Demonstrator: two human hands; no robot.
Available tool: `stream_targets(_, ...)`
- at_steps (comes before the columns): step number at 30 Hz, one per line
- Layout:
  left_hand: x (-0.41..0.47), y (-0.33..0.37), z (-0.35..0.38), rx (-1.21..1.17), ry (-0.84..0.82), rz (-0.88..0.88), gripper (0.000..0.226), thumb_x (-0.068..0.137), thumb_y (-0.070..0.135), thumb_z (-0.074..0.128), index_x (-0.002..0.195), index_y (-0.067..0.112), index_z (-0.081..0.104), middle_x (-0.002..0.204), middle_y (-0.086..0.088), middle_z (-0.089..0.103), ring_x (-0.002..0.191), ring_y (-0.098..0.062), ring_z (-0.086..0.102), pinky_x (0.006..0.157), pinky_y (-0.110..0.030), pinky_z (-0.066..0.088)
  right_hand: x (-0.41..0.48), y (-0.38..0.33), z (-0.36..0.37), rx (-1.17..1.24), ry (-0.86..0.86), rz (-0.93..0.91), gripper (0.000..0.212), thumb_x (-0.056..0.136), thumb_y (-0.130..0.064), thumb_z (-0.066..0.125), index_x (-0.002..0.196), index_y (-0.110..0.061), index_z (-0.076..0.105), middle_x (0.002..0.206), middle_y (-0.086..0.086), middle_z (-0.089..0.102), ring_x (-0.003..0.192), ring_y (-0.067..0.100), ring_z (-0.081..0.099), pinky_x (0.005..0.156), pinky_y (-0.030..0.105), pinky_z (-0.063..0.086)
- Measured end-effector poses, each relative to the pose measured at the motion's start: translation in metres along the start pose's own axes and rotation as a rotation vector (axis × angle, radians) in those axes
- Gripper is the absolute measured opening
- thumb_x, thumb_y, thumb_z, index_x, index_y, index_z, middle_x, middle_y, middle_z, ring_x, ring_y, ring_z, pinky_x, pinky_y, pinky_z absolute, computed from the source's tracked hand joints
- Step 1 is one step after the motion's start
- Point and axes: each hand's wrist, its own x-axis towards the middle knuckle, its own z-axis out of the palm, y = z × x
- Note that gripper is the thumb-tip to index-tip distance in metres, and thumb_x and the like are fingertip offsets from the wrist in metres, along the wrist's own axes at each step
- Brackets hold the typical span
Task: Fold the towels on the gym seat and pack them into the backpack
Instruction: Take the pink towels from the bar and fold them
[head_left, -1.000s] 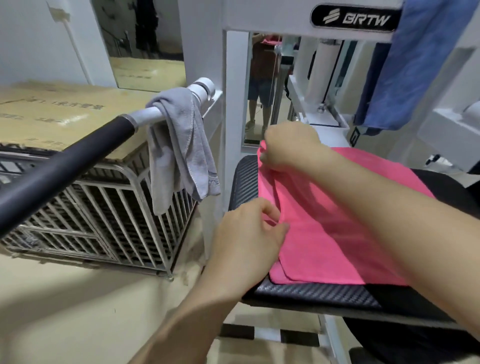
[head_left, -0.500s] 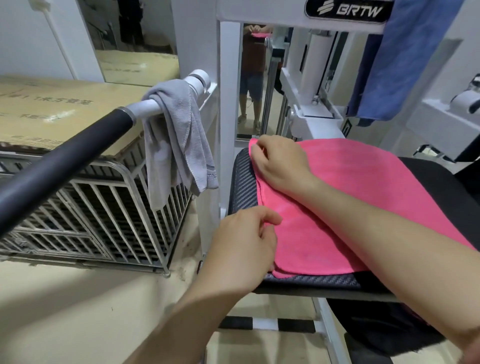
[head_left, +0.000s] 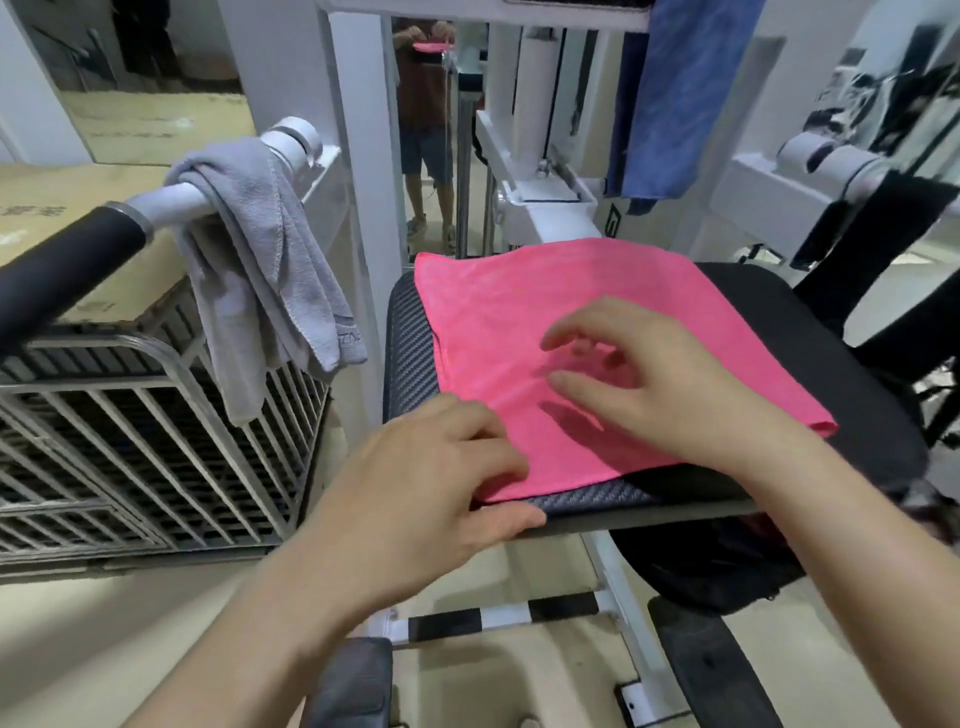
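A pink towel (head_left: 571, 312) lies folded flat on the black gym seat (head_left: 410, 348). My left hand (head_left: 431, 483) rests on the towel's near left corner at the seat's front edge, fingers bent over the cloth and thumb along the seat's front edge. My right hand (head_left: 660, 384) hovers over the middle of the towel with fingers spread, holding nothing. A grey towel (head_left: 260, 270) hangs over the white handle bar on the left. A blue towel (head_left: 675, 98) hangs from the machine frame at the top right. A black backpack (head_left: 727, 561) sits under the seat's right side.
A metal wire cage (head_left: 130, 426) with cardboard on top stands to the left. The white machine frame (head_left: 358, 156) rises behind the seat, with a mirror beyond it. A black-and-white striped bar (head_left: 498, 618) and foot pads lie on the floor below.
My right hand let go of the towel's far left corner and came back over its middle, fingers spread. My left hand shifted onto the near left corner. The towel lies flatter.
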Motion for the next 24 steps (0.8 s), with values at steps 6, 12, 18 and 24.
stream_targets(6,-0.004,-0.022,0.002,0.061,0.115,0.043,0.024,0.087,0.031,0.055,0.098,0.022,0.074,0.095,0.01,0.071,0.087,-0.012,0.063,0.078,-0.026,0.048,-0.091,0.034,-0.028,-0.135,-0.094,0.268,0.042,0.084,-0.052,0.056,0.125,-0.044,0.059,0.137,-0.023,0.05,0.13,-0.002,0.041,0.109,0.04,0.037)
stream_targets(12,0.013,-0.001,0.0,0.261,0.039,-0.05,0.038,0.071,0.024,0.046,0.103,0.033,0.063,0.085,0.01,0.067,0.079,-0.024,0.065,0.058,-0.032,0.052,-0.112,0.057,-0.04,-0.257,-0.039,0.36,0.061,0.08,-0.002,0.049,0.126,-0.041,0.055,0.141,-0.021,0.047,0.135,0.004,0.039,0.107,0.048,0.039)
stream_targets(18,0.024,0.025,0.01,0.545,-0.006,-0.164,0.02,0.065,0.019,0.076,0.082,0.021,0.067,0.055,-0.003,0.054,0.043,-0.03,0.055,0.045,-0.019,0.013,-0.103,0.062,-0.05,-0.543,-0.223,0.218,0.081,0.064,0.016,0.045,0.13,-0.031,0.047,0.141,-0.007,0.047,0.119,0.027,0.046,0.091,0.045,0.048)
stream_targets(24,0.021,0.027,0.013,0.487,0.173,-0.151,0.025,0.086,0.031,0.042,0.071,0.013,0.05,0.056,-0.005,0.052,0.051,-0.033,0.055,0.044,-0.028,0.024,-0.113,0.079,-0.062,-0.486,-0.206,0.161,0.05,0.091,-0.054,0.04,0.137,-0.035,0.047,0.144,-0.016,0.045,0.127,0.014,0.041,0.095,0.044,0.043)
